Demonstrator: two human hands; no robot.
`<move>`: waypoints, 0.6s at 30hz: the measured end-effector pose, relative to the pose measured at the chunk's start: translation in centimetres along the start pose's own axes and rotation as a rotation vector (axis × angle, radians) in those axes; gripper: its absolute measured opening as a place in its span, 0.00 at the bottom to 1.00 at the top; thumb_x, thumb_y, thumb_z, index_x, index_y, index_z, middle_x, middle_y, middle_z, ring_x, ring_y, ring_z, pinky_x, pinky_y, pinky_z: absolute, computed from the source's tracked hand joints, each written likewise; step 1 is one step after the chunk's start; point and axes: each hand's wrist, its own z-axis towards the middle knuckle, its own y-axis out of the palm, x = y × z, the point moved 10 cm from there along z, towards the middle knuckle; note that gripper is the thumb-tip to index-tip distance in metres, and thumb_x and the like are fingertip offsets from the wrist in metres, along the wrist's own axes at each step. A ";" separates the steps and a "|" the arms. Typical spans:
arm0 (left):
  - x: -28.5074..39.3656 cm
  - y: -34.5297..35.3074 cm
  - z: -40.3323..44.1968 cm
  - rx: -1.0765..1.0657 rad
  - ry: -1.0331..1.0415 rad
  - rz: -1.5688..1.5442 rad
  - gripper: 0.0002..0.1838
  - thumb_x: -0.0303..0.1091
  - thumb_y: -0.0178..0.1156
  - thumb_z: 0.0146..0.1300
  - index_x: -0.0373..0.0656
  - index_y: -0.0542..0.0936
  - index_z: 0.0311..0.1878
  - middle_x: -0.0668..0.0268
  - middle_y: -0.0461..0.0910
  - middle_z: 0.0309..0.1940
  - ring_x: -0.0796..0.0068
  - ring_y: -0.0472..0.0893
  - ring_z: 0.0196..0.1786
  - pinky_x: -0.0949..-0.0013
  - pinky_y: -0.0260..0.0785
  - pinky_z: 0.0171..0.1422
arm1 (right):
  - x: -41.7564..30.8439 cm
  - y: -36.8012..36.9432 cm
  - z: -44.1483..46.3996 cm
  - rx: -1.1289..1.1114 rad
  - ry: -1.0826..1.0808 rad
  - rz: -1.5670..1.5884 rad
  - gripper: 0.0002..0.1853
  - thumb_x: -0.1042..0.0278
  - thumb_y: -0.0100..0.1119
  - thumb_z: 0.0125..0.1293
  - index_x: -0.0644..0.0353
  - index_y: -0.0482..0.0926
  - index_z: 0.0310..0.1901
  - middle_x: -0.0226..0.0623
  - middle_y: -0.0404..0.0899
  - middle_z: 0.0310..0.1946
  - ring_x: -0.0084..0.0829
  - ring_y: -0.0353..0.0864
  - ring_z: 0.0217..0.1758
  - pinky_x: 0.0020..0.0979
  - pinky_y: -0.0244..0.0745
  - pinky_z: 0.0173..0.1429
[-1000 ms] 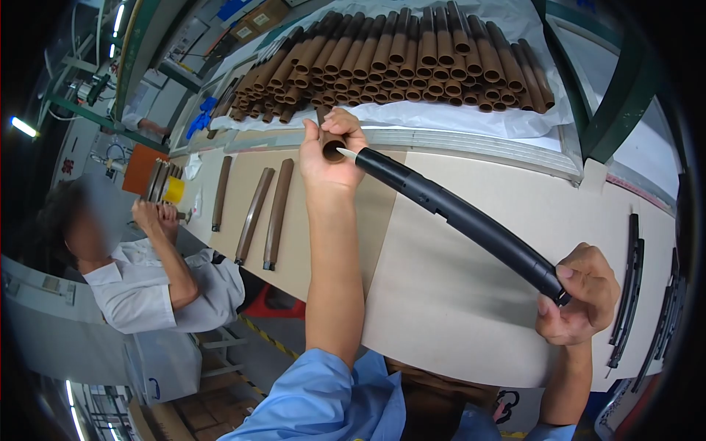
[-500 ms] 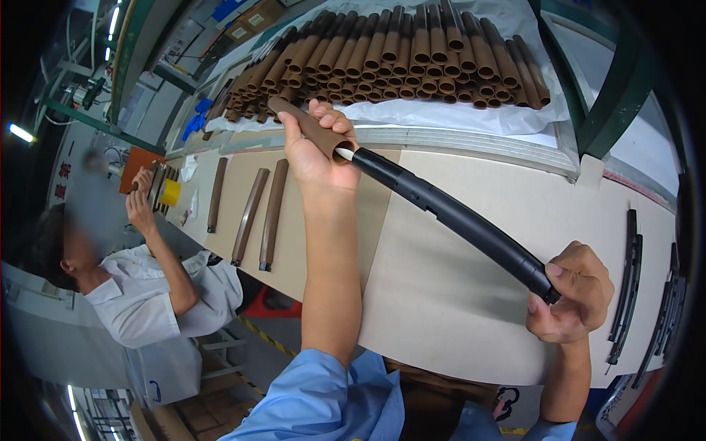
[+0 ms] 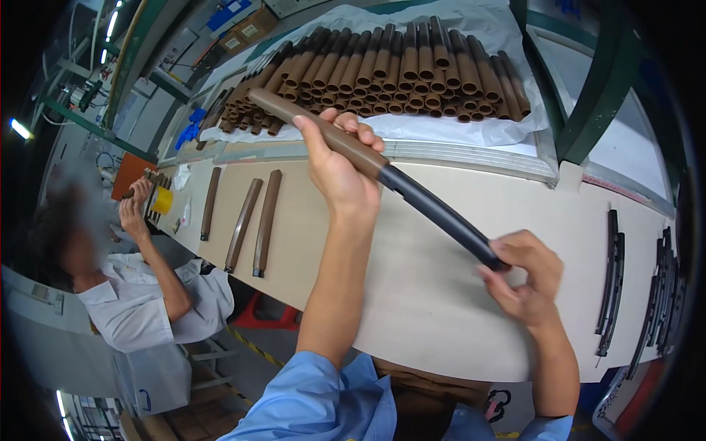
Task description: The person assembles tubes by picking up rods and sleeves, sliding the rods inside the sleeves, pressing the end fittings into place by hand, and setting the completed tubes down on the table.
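My left hand (image 3: 346, 165) is wrapped round a brown tube (image 3: 283, 110), which slants over the table. A curved black rod (image 3: 441, 215) sits partly inside the tube's near end, so its front part is hidden. At the rod's far right end, my right hand (image 3: 526, 275) grips it between thumb and fingers. Three brown tubes with dark ends, among them one brown piece (image 3: 268, 224), lie on the table left of my left forearm.
A large stack of brown tubes (image 3: 397, 77) rests on white plastic sheeting behind the table (image 3: 434, 316). Several black rods (image 3: 612, 283) lie at the right. On the left a co-worker in a white shirt (image 3: 136, 294) handles parts beside a yellow roll (image 3: 162, 200). A green post (image 3: 599, 88) stands back right.
The black rod has slid well into the brown tube, where only its pale tip was at the opening. My right hand has moved left and up, closer to my left hand.
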 end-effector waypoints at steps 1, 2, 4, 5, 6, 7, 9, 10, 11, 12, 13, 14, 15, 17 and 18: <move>-0.3 1.0 -0.7 -0.011 0.000 0.041 0.22 0.55 0.39 0.71 0.42 0.64 0.44 0.66 0.65 0.27 0.76 0.67 0.28 0.72 0.65 0.32 | 0.6 0.7 -0.4 0.015 0.042 0.032 0.16 0.82 0.70 0.46 0.65 0.77 0.38 0.42 0.79 0.29 0.26 0.76 0.23 0.20 0.70 0.21; -1.0 2.2 -1.6 -0.065 -0.021 0.067 0.22 0.55 0.39 0.71 0.42 0.64 0.44 0.66 0.65 0.27 0.75 0.68 0.28 0.72 0.66 0.33 | 1.3 1.5 -0.8 0.030 0.081 0.059 0.16 0.82 0.70 0.47 0.65 0.77 0.39 0.42 0.80 0.31 0.25 0.77 0.24 0.20 0.71 0.22; -2.7 4.7 -3.9 -0.183 -0.057 0.112 0.22 0.55 0.39 0.71 0.42 0.63 0.44 0.66 0.66 0.27 0.75 0.69 0.28 0.71 0.67 0.33 | 2.7 2.1 -1.3 0.081 0.162 0.077 0.16 0.81 0.70 0.49 0.66 0.77 0.40 0.43 0.81 0.34 0.25 0.78 0.25 0.20 0.72 0.24; -3.6 5.9 -5.1 -0.266 -0.061 0.160 0.22 0.55 0.38 0.72 0.43 0.63 0.44 0.65 0.66 0.27 0.75 0.70 0.28 0.71 0.67 0.34 | 3.3 2.0 -1.5 0.117 0.200 0.070 0.16 0.81 0.70 0.49 0.67 0.76 0.40 0.43 0.81 0.35 0.24 0.78 0.26 0.20 0.72 0.25; -4.6 6.9 -6.3 -0.354 -0.059 0.209 0.21 0.54 0.38 0.72 0.43 0.63 0.45 0.64 0.67 0.28 0.75 0.71 0.29 0.71 0.68 0.35 | 4.0 1.7 -1.6 0.157 0.233 0.063 0.16 0.80 0.70 0.49 0.67 0.76 0.40 0.44 0.81 0.36 0.24 0.78 0.27 0.20 0.72 0.27; -5.0 7.5 -7.0 -0.399 -0.020 0.236 0.21 0.53 0.38 0.72 0.42 0.63 0.45 0.63 0.67 0.28 0.74 0.71 0.29 0.71 0.68 0.35 | 4.6 1.5 -2.0 0.186 0.274 0.068 0.15 0.81 0.69 0.51 0.66 0.76 0.41 0.43 0.81 0.37 0.21 0.78 0.28 0.20 0.73 0.30; -5.6 8.3 -8.3 -0.491 0.061 0.294 0.20 0.52 0.38 0.72 0.42 0.62 0.45 0.62 0.68 0.28 0.74 0.71 0.30 0.71 0.68 0.36 | 6.5 1.7 -3.3 0.236 0.384 0.157 0.15 0.82 0.67 0.52 0.66 0.76 0.41 0.42 0.81 0.37 0.20 0.78 0.28 0.20 0.73 0.30; -5.4 8.5 -8.6 -0.531 0.127 0.321 0.19 0.51 0.41 0.72 0.42 0.62 0.44 0.61 0.68 0.29 0.74 0.71 0.31 0.71 0.68 0.37 | 7.5 1.7 -3.8 0.260 0.433 0.204 0.14 0.82 0.66 0.53 0.66 0.75 0.42 0.42 0.81 0.38 0.20 0.78 0.28 0.20 0.73 0.30; -5.3 8.7 -8.8 -0.563 0.168 0.344 0.19 0.51 0.42 0.71 0.42 0.62 0.44 0.61 0.69 0.29 0.74 0.71 0.31 0.71 0.68 0.37 | 8.0 1.7 -3.9 0.274 0.471 0.215 0.12 0.81 0.64 0.55 0.66 0.75 0.41 0.38 0.81 0.32 0.18 0.77 0.26 0.20 0.72 0.30; -5.1 8.9 -8.9 -0.591 0.208 0.368 0.19 0.51 0.43 0.71 0.41 0.62 0.44 0.61 0.69 0.29 0.74 0.71 0.31 0.71 0.68 0.38 | 8.5 2.1 -4.0 0.259 0.522 0.247 0.12 0.81 0.64 0.55 0.67 0.75 0.41 0.37 0.81 0.29 0.18 0.76 0.25 0.20 0.72 0.29; -5.3 8.8 -9.0 -0.582 0.190 0.346 0.18 0.48 0.46 0.70 0.41 0.63 0.44 0.61 0.69 0.30 0.75 0.72 0.31 0.72 0.68 0.38 | 9.0 2.5 -4.3 0.241 0.579 0.279 0.12 0.80 0.64 0.56 0.67 0.75 0.41 0.36 0.80 0.27 0.18 0.76 0.24 0.20 0.72 0.29; -5.5 8.8 -9.2 -0.588 0.167 0.370 0.17 0.47 0.47 0.69 0.41 0.63 0.44 0.61 0.69 0.30 0.75 0.72 0.32 0.72 0.68 0.37 | 9.4 2.9 -4.5 0.220 0.638 0.311 0.11 0.80 0.64 0.56 0.67 0.75 0.41 0.35 0.80 0.24 0.17 0.75 0.23 0.20 0.71 0.29; -5.9 8.8 -9.6 -0.593 0.138 0.393 0.17 0.46 0.48 0.69 0.41 0.64 0.44 0.61 0.69 0.30 0.75 0.72 0.32 0.73 0.68 0.37 | 9.2 3.2 -4.1 0.215 0.638 0.316 0.09 0.77 0.61 0.59 0.68 0.75 0.41 0.34 0.77 0.19 0.18 0.74 0.20 0.21 0.70 0.27; -7.2 8.1 -10.1 -0.606 0.128 0.501 0.16 0.43 0.52 0.66 0.39 0.65 0.43 0.62 0.71 0.29 0.77 0.72 0.30 0.74 0.67 0.34 | 9.3 3.6 -4.2 0.110 0.661 0.223 0.09 0.76 0.59 0.60 0.69 0.75 0.41 0.36 0.77 0.20 0.19 0.75 0.21 0.23 0.70 0.27; -7.3 8.3 -10.6 -0.635 0.173 0.570 0.17 0.44 0.53 0.66 0.38 0.65 0.43 0.63 0.71 0.28 0.78 0.72 0.29 0.74 0.67 0.32 | 9.5 3.8 -4.4 0.059 0.677 0.175 0.09 0.76 0.58 0.61 0.69 0.76 0.41 0.37 0.78 0.20 0.20 0.76 0.22 0.23 0.71 0.28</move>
